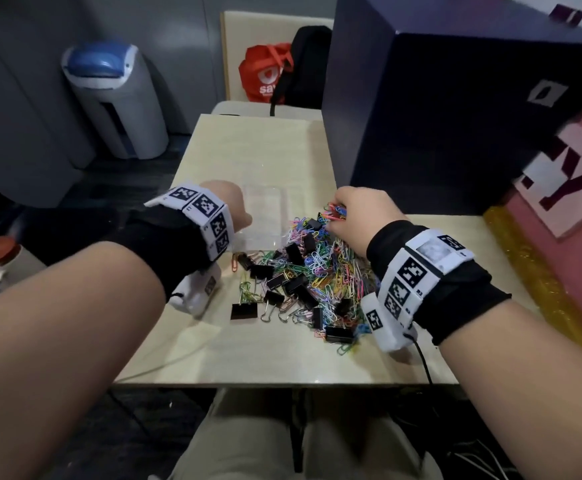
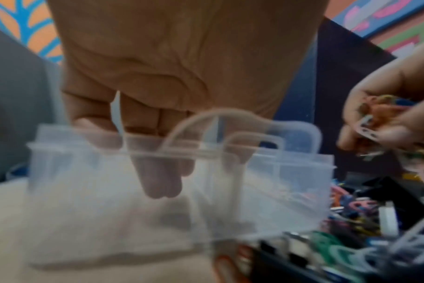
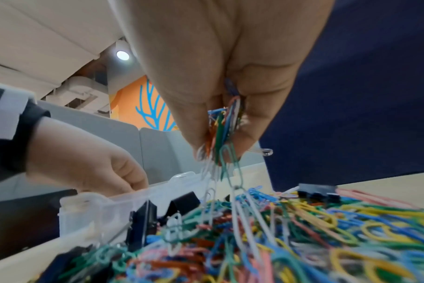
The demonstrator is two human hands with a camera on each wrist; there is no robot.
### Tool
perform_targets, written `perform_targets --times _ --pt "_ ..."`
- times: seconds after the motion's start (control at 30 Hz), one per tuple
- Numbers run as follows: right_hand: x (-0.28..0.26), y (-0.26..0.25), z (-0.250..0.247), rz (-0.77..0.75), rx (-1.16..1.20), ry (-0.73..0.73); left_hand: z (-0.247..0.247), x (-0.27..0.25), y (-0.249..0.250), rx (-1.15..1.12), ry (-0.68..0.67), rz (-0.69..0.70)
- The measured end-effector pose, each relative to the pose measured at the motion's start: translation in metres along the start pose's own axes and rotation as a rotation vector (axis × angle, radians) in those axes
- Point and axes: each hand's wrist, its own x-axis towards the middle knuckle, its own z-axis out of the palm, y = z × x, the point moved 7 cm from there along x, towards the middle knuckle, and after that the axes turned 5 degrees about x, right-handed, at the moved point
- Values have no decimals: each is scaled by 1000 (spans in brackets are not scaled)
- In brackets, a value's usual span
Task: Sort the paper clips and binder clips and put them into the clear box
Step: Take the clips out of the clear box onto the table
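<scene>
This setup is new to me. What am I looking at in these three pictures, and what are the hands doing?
No robot here: a person works with bare hands, wearing patterned wrist bands. The wide picture comes from a head camera looking down; the other two look along each hand from the wrists. On the pale table lies a mixed heap of coloured paper clips and black binder clips, next to a clear box. The left hand grips the box's rim. The right hand pinches a bunch of paper clips above the heap.
</scene>
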Motion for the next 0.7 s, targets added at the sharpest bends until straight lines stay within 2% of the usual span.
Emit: perform_targets --times 0.37,0.47,0.7 --pt "27 -46 4 -77 325 77 13 2 12 1 -26 160" --pt "34 -54 14 -94 343 22 13 2 12 15 -23 177" --pt "42 -60 25 -108 206 -138 8 2 16 30 -7 206"
